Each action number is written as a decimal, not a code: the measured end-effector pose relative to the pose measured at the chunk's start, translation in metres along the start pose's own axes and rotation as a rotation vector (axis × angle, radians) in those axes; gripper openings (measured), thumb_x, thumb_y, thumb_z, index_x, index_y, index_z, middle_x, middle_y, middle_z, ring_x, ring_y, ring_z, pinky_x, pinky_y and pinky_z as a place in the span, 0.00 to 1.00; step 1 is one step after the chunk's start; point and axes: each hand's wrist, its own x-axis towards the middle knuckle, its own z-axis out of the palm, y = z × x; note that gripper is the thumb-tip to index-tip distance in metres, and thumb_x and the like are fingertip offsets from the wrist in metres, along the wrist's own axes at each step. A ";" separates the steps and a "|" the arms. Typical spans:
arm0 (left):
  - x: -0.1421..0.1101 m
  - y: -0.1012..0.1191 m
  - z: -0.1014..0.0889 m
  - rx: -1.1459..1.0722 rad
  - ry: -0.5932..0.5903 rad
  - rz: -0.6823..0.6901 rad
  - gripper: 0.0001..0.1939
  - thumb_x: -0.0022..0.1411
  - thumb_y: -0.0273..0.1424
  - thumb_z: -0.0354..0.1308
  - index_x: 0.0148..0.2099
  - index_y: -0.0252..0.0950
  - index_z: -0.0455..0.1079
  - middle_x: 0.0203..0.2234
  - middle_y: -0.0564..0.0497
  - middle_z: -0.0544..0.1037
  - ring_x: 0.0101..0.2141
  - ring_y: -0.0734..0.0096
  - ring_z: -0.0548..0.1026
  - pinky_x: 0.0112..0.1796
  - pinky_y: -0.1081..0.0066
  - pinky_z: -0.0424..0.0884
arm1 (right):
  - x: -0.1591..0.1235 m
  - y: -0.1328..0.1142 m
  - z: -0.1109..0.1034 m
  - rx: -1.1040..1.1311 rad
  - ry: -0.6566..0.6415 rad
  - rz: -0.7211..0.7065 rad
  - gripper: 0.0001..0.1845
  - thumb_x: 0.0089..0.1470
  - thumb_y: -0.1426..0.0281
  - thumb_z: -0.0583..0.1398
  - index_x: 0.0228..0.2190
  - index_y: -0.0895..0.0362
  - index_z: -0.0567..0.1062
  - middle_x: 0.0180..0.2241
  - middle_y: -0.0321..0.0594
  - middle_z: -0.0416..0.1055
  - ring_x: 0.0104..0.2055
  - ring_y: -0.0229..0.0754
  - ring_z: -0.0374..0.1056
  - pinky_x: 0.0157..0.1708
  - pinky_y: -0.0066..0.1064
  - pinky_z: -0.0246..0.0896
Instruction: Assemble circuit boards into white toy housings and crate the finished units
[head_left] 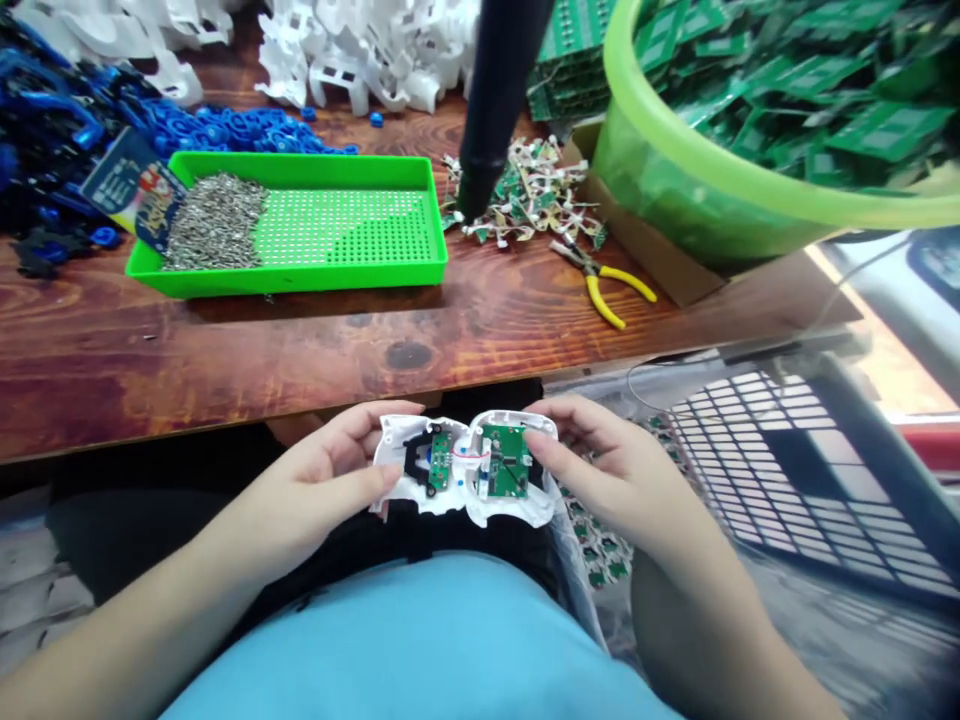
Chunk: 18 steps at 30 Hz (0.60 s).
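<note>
Above my lap, two opened halves of a white plastic housing lie side by side, insides facing up. My left hand (345, 465) grips the left housing half (394, 440), which carries a black bracket and a small green board (441, 458). With its thumb over the inner edge, my right hand (581, 450) holds the right housing half (480, 508), where a larger green circuit board (504, 465) sits. Thin red and white wires (466, 457) run between the two boards. The fingers under both halves are partly hidden.
On the wooden table stands a green tray (300, 280) with small metal screws (214, 220). Yellow-handled pliers (600, 283) lie near small wired boards (525, 190). A green tub (675, 215) of circuit boards stands right; a dark pole (495, 100) rises centrally. Below right is a crate (810, 470).
</note>
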 end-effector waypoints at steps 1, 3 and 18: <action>0.004 0.002 0.005 0.036 0.007 -0.034 0.20 0.59 0.30 0.62 0.53 0.42 0.67 0.36 0.54 0.77 0.30 0.77 0.71 0.27 0.82 0.69 | -0.003 0.002 -0.006 -0.102 -0.008 -0.042 0.20 0.55 0.55 0.59 0.46 0.52 0.71 0.41 0.39 0.74 0.40 0.41 0.71 0.37 0.31 0.69; 0.012 0.009 0.015 0.113 0.008 -0.091 0.20 0.59 0.31 0.61 0.54 0.40 0.65 0.38 0.53 0.76 0.30 0.77 0.70 0.26 0.81 0.68 | -0.009 0.006 -0.019 -0.297 -0.028 -0.181 0.29 0.54 0.54 0.59 0.54 0.54 0.66 0.51 0.44 0.69 0.50 0.47 0.67 0.48 0.39 0.66; 0.092 0.020 0.141 0.511 -0.166 -0.115 0.18 0.54 0.34 0.60 0.48 0.38 0.73 0.18 0.59 0.70 0.24 0.77 0.66 0.23 0.83 0.63 | -0.056 0.077 -0.068 -0.605 0.059 -0.177 0.50 0.47 0.53 0.63 0.61 0.70 0.52 0.51 0.56 0.66 0.54 0.54 0.62 0.54 0.45 0.58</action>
